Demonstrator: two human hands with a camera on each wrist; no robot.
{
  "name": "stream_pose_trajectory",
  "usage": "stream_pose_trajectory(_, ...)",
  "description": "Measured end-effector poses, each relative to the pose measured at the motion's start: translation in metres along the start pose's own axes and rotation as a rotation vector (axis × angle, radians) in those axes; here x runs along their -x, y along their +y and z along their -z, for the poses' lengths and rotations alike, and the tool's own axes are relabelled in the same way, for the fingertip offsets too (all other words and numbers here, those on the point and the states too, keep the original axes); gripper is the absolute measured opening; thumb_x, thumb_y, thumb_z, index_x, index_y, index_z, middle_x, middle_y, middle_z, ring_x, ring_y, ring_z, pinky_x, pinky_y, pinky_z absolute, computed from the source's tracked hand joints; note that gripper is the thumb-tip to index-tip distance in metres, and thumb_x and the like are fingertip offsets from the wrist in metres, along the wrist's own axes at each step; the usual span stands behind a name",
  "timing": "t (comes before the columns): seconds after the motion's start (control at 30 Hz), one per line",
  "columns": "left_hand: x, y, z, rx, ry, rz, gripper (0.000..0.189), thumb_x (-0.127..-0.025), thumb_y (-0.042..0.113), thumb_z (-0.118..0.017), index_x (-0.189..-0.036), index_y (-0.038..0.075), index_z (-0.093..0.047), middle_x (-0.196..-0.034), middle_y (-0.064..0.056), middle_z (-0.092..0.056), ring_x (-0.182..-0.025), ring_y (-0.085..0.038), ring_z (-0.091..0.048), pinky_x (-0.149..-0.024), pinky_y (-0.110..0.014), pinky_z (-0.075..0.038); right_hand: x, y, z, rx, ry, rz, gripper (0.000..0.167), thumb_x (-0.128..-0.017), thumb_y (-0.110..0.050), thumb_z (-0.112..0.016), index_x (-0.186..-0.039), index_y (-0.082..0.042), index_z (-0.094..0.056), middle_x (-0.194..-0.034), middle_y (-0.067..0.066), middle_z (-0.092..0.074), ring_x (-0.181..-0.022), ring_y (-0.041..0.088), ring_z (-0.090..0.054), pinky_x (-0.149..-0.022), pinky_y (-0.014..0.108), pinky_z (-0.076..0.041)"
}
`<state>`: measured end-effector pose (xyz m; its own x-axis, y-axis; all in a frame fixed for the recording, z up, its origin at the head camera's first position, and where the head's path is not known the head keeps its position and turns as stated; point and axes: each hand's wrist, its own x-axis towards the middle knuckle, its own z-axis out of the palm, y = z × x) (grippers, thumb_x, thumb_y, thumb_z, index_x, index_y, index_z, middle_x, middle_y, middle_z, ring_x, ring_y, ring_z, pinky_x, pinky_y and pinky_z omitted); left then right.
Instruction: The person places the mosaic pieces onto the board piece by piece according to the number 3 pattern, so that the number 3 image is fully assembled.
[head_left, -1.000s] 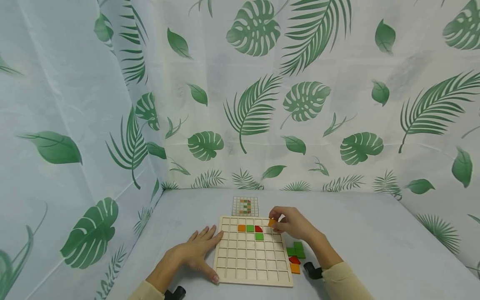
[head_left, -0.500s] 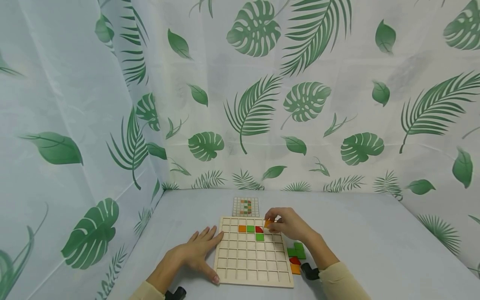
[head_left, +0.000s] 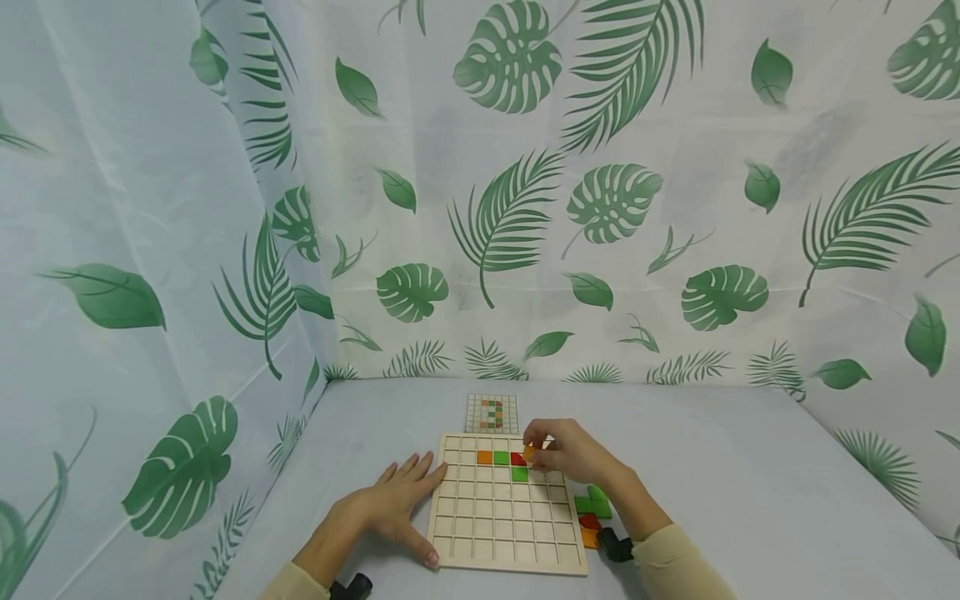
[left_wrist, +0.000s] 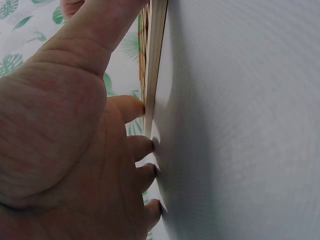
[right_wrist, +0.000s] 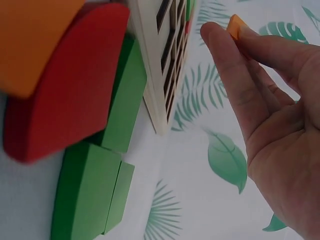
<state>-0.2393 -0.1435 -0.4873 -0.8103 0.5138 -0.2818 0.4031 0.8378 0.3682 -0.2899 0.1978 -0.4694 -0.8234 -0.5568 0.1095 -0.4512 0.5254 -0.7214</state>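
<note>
A wooden grid board (head_left: pixel 502 529) lies on the white table. Its upper rows hold an orange square tile (head_left: pixel 485 457), a green tile (head_left: pixel 501 457), a red tile (head_left: pixel 517 458) with a curved edge and, below that, another green tile (head_left: pixel 520 474). Between thumb and fingers, my right hand (head_left: pixel 573 450) pinches an orange tile (right_wrist: pixel 237 26) over the board, just right of the red one. My left hand (head_left: pixel 393 504) rests spread along the board's left edge; in the left wrist view its fingertips (left_wrist: pixel 153 145) touch the table and the board's side.
Right of the board lie loose pieces: several green tiles (right_wrist: pixel 95 185), a red piece (right_wrist: pixel 75 85) and an orange piece (right_wrist: pixel 30 40). A small pattern card (head_left: pixel 491 413) lies behind the board. Leaf-printed cloth (head_left: pixel 525 250) walls the back and left.
My right hand has moved left and slightly nearer with the orange tile, from the board's upper right corner to beside the red tile. The left hand has stayed in place.
</note>
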Motion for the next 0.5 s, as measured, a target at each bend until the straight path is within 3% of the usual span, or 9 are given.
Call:
stream_pose_trajectory(0.27,-0.0014,-0.0009,-0.0004,-0.004,0.002,-0.002,0.136,-0.061,0.077,-0.086,-0.168,0.023,-0.021,-0.176,-0.014,-0.01,-0.163,-0.038,-0.006,-0.13,-0.062,-0.008,-0.0035,-0.0018,-0.0041,0.153,0.008,-0.029,0.007,-0.095,-0.015,-0.077,-0.1,-0.017,-0.074,-0.086,-0.01,-0.067,-0.075,0.013,-0.06,-0.066,0.024,-0.053)
stream_pose_trajectory(0.5,-0.0026,-0.0026,-0.0018,-0.008,0.002,-0.003,0.136,-0.061,0.078,-0.085,-0.168,0.024,-0.021,-0.176,-0.013,-0.01,-0.163,-0.038,-0.007,-0.13,-0.063,-0.008,-0.0041,-0.0005,-0.0071,0.062,-0.039,-0.036,0.005,-0.094,-0.009,-0.077,-0.097,-0.013,-0.077,-0.083,-0.002,-0.073,-0.072,0.015,-0.065,-0.063,0.025,-0.057)
